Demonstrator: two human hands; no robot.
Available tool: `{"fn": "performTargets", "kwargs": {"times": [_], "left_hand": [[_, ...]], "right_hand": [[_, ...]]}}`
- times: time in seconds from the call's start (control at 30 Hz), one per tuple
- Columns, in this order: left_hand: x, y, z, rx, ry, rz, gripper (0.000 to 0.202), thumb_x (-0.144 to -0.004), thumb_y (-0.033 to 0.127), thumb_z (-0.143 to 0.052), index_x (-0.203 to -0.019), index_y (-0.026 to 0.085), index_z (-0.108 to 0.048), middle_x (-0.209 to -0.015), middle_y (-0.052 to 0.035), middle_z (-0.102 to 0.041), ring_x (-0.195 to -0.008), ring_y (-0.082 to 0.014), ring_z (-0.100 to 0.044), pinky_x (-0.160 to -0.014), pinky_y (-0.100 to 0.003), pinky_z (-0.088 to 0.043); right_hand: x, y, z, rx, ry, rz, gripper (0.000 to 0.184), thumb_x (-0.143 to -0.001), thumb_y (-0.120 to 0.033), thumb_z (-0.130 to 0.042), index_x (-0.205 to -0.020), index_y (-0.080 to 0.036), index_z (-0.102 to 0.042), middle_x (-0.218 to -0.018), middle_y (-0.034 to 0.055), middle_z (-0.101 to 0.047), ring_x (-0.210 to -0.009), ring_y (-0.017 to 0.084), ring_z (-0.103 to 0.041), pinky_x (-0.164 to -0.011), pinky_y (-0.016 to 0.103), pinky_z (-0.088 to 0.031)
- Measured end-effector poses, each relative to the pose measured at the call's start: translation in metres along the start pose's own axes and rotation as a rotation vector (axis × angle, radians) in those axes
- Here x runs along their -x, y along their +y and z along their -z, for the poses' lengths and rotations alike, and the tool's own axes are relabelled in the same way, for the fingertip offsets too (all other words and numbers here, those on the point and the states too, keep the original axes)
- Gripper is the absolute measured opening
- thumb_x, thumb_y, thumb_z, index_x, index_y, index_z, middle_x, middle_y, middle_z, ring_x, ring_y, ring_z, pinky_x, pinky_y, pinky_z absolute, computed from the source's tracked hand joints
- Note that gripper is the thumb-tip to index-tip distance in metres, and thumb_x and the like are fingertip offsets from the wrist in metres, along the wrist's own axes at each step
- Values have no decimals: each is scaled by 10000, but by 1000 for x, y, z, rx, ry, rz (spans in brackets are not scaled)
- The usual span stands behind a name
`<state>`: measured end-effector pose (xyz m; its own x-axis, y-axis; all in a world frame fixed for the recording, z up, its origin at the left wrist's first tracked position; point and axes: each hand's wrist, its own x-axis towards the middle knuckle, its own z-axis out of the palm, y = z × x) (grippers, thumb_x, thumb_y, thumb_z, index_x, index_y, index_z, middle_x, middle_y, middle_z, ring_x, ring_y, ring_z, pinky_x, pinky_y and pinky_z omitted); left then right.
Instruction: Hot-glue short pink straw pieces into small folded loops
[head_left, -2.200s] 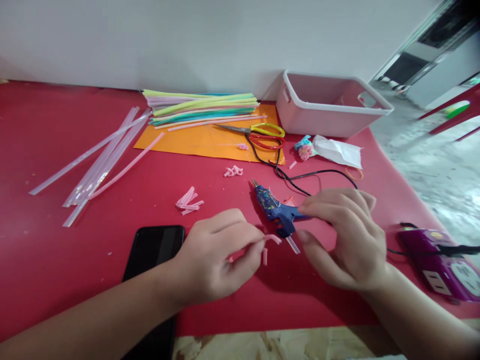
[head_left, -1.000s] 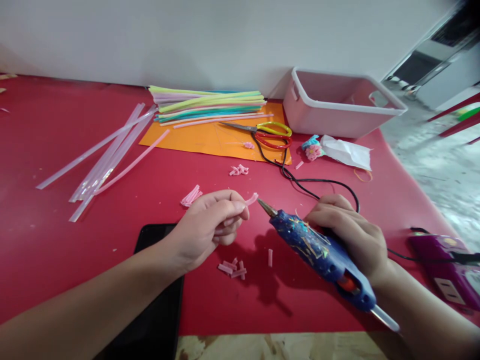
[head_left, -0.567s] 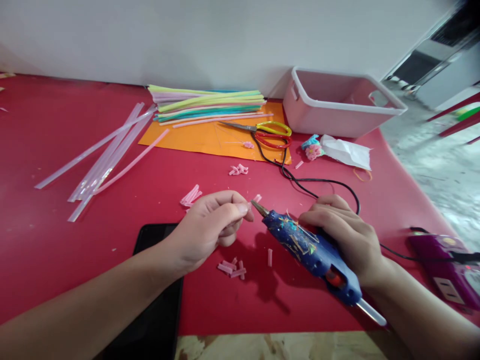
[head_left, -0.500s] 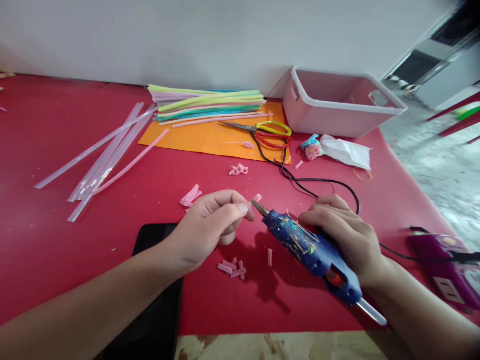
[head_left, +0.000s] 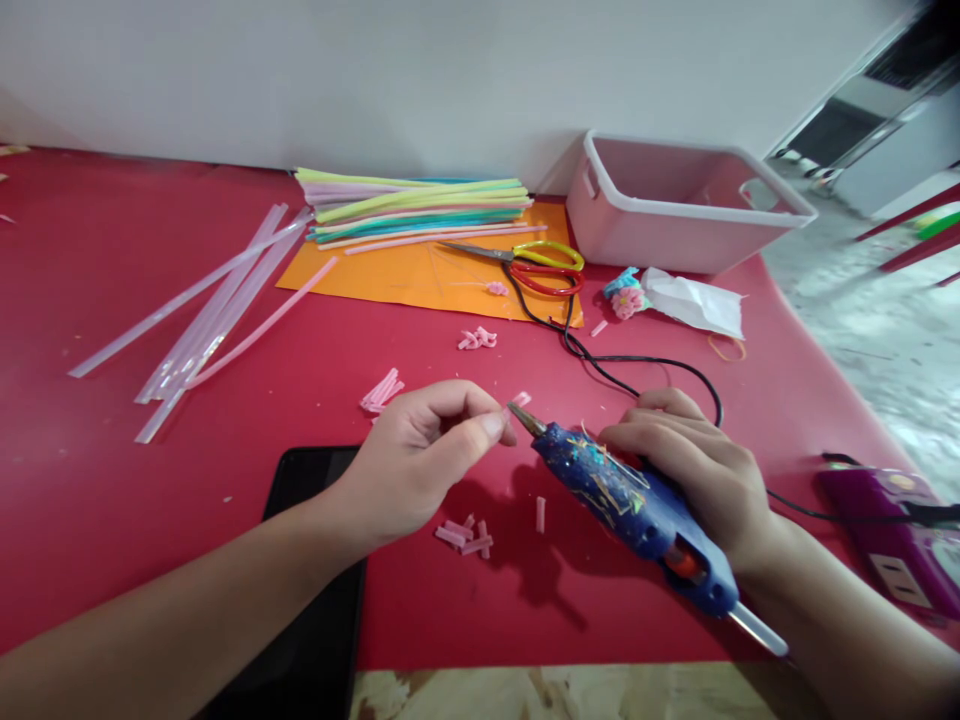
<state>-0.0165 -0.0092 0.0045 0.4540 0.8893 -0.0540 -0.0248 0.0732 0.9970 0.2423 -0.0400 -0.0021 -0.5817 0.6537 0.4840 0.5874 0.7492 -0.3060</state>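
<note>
My right hand [head_left: 694,470] grips a blue glue gun [head_left: 630,505] above the red table [head_left: 90,480], its metal nozzle pointing left. My left hand [head_left: 420,460] pinches a short pink straw piece [head_left: 519,399] between thumb and fingers; the nozzle tip touches that piece right at my fingertips. A clear glue stick pokes out of the gun's back end. Several cut pink straw bits [head_left: 466,535] lie on the table just below my hands.
A black phone [head_left: 304,590] lies under my left forearm. Long coloured straws [head_left: 412,208], an orange sheet [head_left: 420,275] and scissors [head_left: 529,262] are at the back, clear glue sticks [head_left: 202,310] at left, a white bin [head_left: 682,205] at back right, a purple power strip [head_left: 892,540] at right.
My right hand picked the glue gun up off the table and brought its nozzle to the pink piece, which my left hand raised from the table.
</note>
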Motion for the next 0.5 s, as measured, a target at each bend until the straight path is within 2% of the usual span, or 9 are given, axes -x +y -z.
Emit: {"fn": "performTargets", "kwargs": {"times": [0.5], "left_hand": [[3, 3, -1, -102, 27, -55, 184, -915, 187, -528, -760, 179, -627, -552, 88, -439, -473, -55, -363, -509, -234, -323]], "right_hand": [[-1, 1, 0, 9, -6, -4, 129, -968, -253, -492, -1053, -187, -563, -735, 16, -642, -629, 164, -617, -776, 391, -453]]}}
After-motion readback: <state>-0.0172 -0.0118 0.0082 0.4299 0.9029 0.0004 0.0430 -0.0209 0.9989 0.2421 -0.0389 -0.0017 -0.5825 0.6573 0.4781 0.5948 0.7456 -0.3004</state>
